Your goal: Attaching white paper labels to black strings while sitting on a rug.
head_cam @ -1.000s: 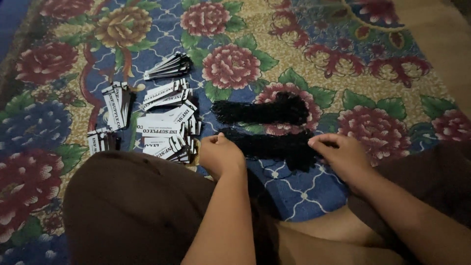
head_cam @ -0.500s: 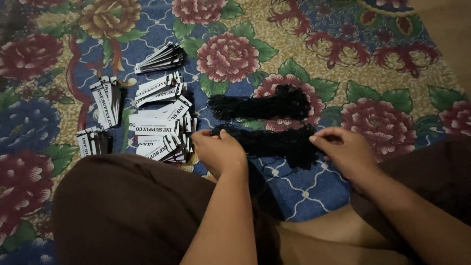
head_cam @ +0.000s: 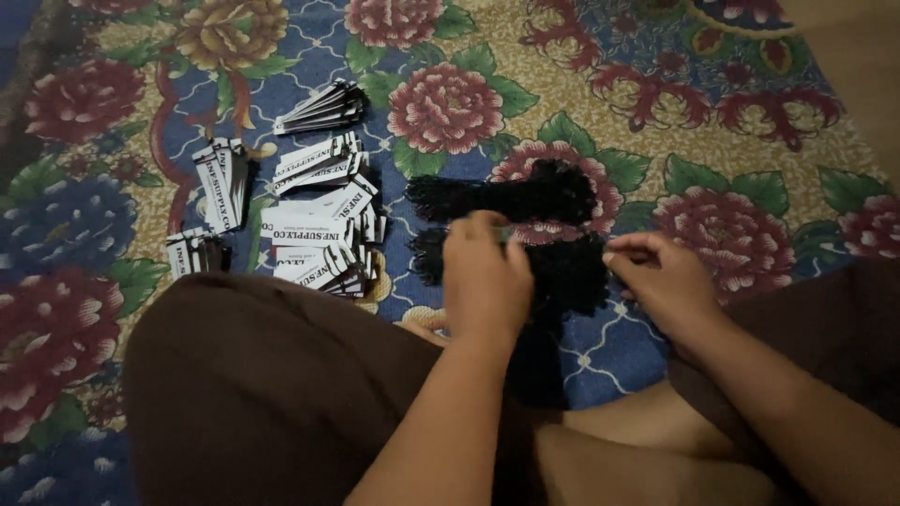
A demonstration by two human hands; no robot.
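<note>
Two bundles of thin black strings lie on the flowered carpet in front of my knees: a far bundle point(head_cam: 525, 195) and a near bundle point(head_cam: 562, 272). My left hand point(head_cam: 486, 276) rests over the near bundle, fingers pinched at its top edge on something small. My right hand point(head_cam: 661, 281) pinches the right end of the same bundle. Left of the strings sit stacks of black-and-white paper tags point(head_cam: 319, 234).
More tag stacks lie further left point(head_cam: 221, 178) and at the back point(head_cam: 323, 108). The flowered carpet point(head_cam: 731, 141) covers the floor. My knees in brown cloth point(head_cam: 262, 394) fill the bottom of the view.
My left hand has moved right from beside the tags onto the near string bundle. My right hand has shifted a little toward it.
</note>
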